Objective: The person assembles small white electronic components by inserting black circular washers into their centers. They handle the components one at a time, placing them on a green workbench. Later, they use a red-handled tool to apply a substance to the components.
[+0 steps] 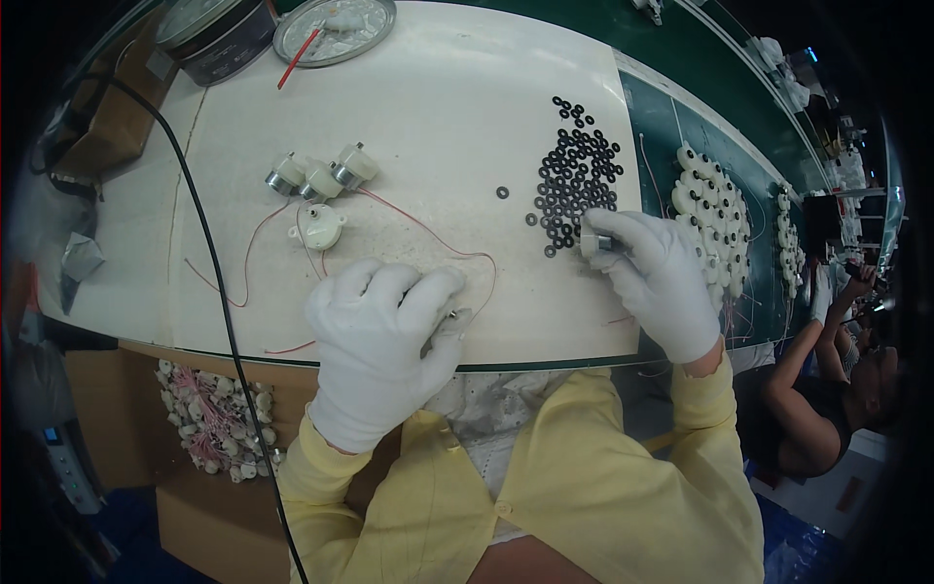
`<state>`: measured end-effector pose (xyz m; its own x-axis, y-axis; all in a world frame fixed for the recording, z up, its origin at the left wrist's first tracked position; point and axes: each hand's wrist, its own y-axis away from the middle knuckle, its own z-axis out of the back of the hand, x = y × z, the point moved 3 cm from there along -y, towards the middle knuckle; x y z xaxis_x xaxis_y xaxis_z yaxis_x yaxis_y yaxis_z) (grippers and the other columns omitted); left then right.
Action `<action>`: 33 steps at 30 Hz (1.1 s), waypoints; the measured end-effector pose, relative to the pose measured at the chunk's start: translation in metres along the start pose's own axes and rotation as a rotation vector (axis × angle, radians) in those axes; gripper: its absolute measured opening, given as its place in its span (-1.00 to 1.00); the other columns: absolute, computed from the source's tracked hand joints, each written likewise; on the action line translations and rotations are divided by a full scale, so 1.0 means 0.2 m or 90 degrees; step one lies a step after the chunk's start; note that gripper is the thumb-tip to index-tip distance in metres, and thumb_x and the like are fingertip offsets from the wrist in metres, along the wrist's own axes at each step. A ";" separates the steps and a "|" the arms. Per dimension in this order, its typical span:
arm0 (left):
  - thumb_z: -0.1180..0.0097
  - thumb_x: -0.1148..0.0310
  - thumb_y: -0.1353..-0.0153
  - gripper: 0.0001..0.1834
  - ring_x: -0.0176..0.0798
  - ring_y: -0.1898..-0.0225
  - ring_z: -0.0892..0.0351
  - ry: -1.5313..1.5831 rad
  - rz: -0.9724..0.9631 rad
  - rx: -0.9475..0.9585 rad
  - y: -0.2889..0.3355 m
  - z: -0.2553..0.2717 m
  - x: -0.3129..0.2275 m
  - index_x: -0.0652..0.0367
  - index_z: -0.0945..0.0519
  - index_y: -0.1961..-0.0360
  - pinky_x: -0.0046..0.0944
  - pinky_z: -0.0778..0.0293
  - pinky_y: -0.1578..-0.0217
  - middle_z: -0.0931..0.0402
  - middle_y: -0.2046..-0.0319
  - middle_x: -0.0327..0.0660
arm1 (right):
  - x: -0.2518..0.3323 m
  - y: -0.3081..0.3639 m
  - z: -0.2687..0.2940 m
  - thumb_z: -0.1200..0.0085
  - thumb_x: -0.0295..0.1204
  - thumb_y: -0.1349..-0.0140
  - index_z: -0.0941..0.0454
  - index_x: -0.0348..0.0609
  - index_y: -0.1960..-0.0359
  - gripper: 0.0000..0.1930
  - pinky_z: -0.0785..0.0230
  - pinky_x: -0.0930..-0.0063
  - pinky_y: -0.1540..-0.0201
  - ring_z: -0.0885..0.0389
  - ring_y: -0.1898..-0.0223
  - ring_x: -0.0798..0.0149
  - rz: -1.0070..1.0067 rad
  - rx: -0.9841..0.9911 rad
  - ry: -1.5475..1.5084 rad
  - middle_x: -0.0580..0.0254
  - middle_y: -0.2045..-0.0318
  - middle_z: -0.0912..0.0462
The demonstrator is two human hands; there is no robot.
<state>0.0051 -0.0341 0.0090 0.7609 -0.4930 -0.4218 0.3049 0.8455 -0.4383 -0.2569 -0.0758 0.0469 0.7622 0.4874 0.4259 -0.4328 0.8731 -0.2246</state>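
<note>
Both my hands wear white gloves. My left hand (384,346), low on the white work surface, is closed round a small motor (453,314); only a metal tip and a pale edge show by the thumb, the rest being hidden. Further right, my right hand (664,277) pinches a small white-and-metal cylindrical part (595,240) at the near end of a spread of black rubber rings (579,170). One ring (502,193) lies apart to the left. Beyond my left hand sit a round white motor (321,227) and a cluster of white-and-metal motors (319,180) with thin red wires.
Rows of white motors with black rings (710,219) cover the green mat on the right. A black cable (199,200) crosses the left side. Below the edge, a carton (112,399) holds many motors. A round metal plate (384,24) and bucket (219,44) stand far left. Another person (812,409) works at right.
</note>
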 end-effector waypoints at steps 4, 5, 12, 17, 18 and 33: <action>-0.37 0.35 0.12 -0.56 -0.08 0.28 -0.48 0.006 0.007 0.002 0.00 0.00 0.00 -0.09 -0.68 0.10 -0.05 -0.34 0.25 -0.48 0.36 -0.31 | -0.01 0.01 0.00 -0.32 -0.48 -0.12 -0.65 -0.01 -0.03 -0.61 -0.42 0.23 0.15 -0.67 0.26 0.11 0.028 -0.010 0.091 0.29 0.30 -0.71; -0.37 0.36 0.12 -0.56 -0.08 0.28 -0.48 0.007 0.007 0.003 0.00 0.00 0.00 -0.08 -0.68 0.11 -0.05 -0.34 0.26 -0.49 0.36 -0.31 | -0.01 0.02 -0.01 -0.32 -0.48 -0.12 -0.65 0.01 -0.04 -0.60 -0.40 0.24 0.13 -0.66 0.26 0.11 0.031 -0.013 0.100 0.30 0.29 -0.70; -0.37 0.31 0.14 -0.62 -0.18 0.31 -0.48 0.005 -0.003 -0.014 0.00 0.00 0.01 -0.11 -0.68 0.19 -0.10 -0.31 0.35 -0.46 0.41 -0.37 | 0.10 -0.06 0.01 -0.27 -0.44 -0.12 -0.66 0.11 0.07 -0.69 -0.34 0.27 0.21 -0.61 0.35 0.17 0.112 0.007 0.272 0.39 0.37 -0.64; -0.37 0.30 0.14 -0.64 -0.18 0.31 -0.48 0.002 -0.007 -0.009 -0.01 0.01 0.01 -0.10 -0.68 0.20 -0.11 -0.31 0.35 -0.45 0.42 -0.37 | 0.09 -0.06 0.01 -0.33 -0.43 -0.08 -0.60 0.15 0.00 -0.60 -0.34 0.33 0.13 -0.58 0.29 0.25 0.102 0.086 0.337 0.45 0.29 -0.63; -0.37 0.33 0.14 -0.61 -0.13 0.30 -0.48 0.010 -0.001 0.008 -0.01 0.01 0.00 -0.08 -0.69 0.18 -0.08 -0.33 0.31 -0.47 0.39 -0.34 | 0.09 -0.06 0.02 -0.32 -0.43 -0.08 -0.61 0.16 0.02 -0.61 -0.33 0.32 0.15 -0.57 0.30 0.24 0.100 0.087 0.339 0.45 0.30 -0.63; -0.40 0.34 0.12 -0.59 -0.07 0.27 -0.50 0.014 0.003 0.016 0.01 0.01 0.01 -0.08 -0.69 0.14 -0.05 -0.36 0.26 -0.49 0.37 -0.30 | 0.15 0.05 0.10 -0.24 -0.49 -0.01 -0.63 0.26 0.19 -0.68 -0.26 0.31 0.27 -0.51 0.47 0.21 0.106 0.192 0.429 0.49 0.49 -0.54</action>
<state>0.0070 -0.0336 0.0089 0.7500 -0.4931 -0.4408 0.3159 0.8526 -0.4162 -0.2466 -0.0531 0.0749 0.7631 0.5993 -0.2420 -0.6066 0.7933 0.0519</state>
